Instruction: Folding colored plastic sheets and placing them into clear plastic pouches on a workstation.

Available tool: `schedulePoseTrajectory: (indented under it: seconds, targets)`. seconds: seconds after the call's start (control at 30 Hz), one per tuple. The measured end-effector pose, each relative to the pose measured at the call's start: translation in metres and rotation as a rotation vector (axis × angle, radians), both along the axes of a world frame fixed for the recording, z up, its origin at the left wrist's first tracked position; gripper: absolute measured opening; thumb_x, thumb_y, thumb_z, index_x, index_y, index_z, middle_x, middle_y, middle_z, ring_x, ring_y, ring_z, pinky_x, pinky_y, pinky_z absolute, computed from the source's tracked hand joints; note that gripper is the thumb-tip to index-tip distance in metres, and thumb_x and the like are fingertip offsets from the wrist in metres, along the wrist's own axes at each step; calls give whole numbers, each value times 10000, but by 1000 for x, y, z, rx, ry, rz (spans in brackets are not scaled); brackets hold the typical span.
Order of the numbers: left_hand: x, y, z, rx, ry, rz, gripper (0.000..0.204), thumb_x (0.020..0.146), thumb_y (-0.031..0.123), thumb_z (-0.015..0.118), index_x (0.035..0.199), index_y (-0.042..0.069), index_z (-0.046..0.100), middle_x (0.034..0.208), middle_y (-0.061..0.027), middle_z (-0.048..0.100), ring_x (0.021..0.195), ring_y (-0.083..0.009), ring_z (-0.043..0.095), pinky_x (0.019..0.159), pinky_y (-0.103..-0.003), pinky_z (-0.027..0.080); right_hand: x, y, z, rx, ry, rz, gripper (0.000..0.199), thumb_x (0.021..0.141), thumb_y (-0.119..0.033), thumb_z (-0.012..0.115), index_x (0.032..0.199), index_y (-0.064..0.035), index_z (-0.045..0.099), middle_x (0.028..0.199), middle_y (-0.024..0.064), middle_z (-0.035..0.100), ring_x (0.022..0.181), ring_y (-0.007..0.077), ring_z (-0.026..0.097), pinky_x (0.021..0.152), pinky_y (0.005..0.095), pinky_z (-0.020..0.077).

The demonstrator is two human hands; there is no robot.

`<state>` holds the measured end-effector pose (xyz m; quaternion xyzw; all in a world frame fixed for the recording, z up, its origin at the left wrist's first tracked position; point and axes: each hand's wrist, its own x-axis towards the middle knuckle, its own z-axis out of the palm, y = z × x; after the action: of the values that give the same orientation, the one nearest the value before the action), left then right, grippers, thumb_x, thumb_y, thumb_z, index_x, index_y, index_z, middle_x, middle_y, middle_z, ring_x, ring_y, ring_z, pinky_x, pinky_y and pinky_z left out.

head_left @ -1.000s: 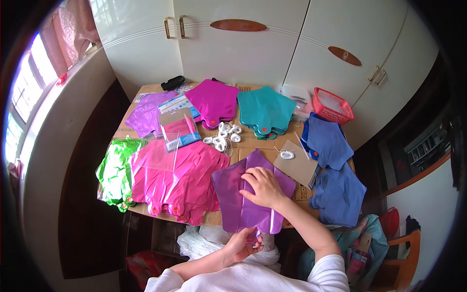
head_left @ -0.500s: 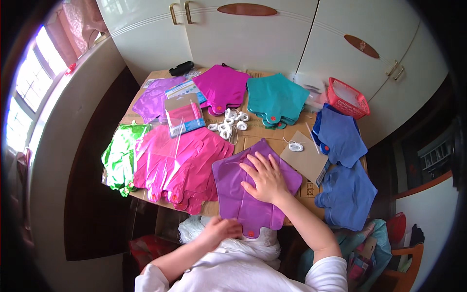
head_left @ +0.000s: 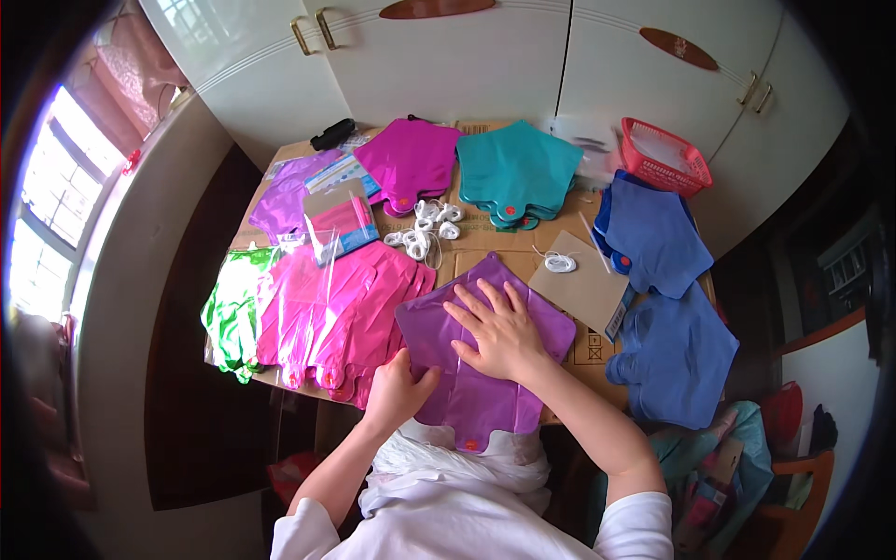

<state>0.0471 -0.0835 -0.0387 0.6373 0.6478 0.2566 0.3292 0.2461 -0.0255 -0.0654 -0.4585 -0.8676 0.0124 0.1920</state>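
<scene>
A flat purple star-shaped foil balloon (head_left: 481, 406) lies at the table's near edge, its tab with a red dot hanging toward my lap. My right hand (head_left: 499, 336) presses on its upper middle, palm down with fingers spread. At the balloon's left edge is my left hand (head_left: 399, 392), the thumb on top and the other fingers curled at the border; the fingertips are partly hidden. Just left of that hand spread overlapping pink foil balloons (head_left: 345, 308). Right of the purple balloon, a coil of white ribbon (head_left: 560, 263) rests on a beige card (head_left: 583, 294).
Green balloons (head_left: 231, 313) lie far left, and blue ones (head_left: 677, 355) far right. Behind are magenta (head_left: 406, 163) and teal (head_left: 518, 168) balloons, several white ribbon coils (head_left: 425, 229), a packaged card (head_left: 343, 224) and a red basket (head_left: 667, 159). White cabinets (head_left: 448, 65) stand behind the cardboard-covered table.
My left hand has moved up and left from above my lap to the purple balloon's left edge. The right hand stays flat on the balloon. The view has shifted slightly.
</scene>
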Motion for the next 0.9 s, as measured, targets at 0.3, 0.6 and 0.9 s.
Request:
schedulePoseTrajectory:
  seconds: [0.3,0.6,0.9]
  targets:
    - [3,-11,-2,46,304,-81,196,800,187,649,796,16,553,593,-173,583,546,-329,620,501,-417,463,0,1,0,-42,-28,-5,642,825,-469,571,1382,-167,467,1462,70,404,1368,303,306,1130,537,188]
    - [3,-12,14,31,409,-212,190,727,167,630,713,12,521,635,-159,589,560,-356,604,535,-454,485,-1,2,0,-50,-30,-8,676,808,-470,588,1387,-147,456,1470,60,393,1370,297,304,1130,532,193]
    - [25,-19,22,365,201,-451,158,677,74,632,770,-38,571,1228,-268,536,1178,-418,498,964,-433,448,1,1,8,-65,-74,-1,636,810,-394,592,1383,-155,457,1468,57,387,1363,298,314,1118,538,215]
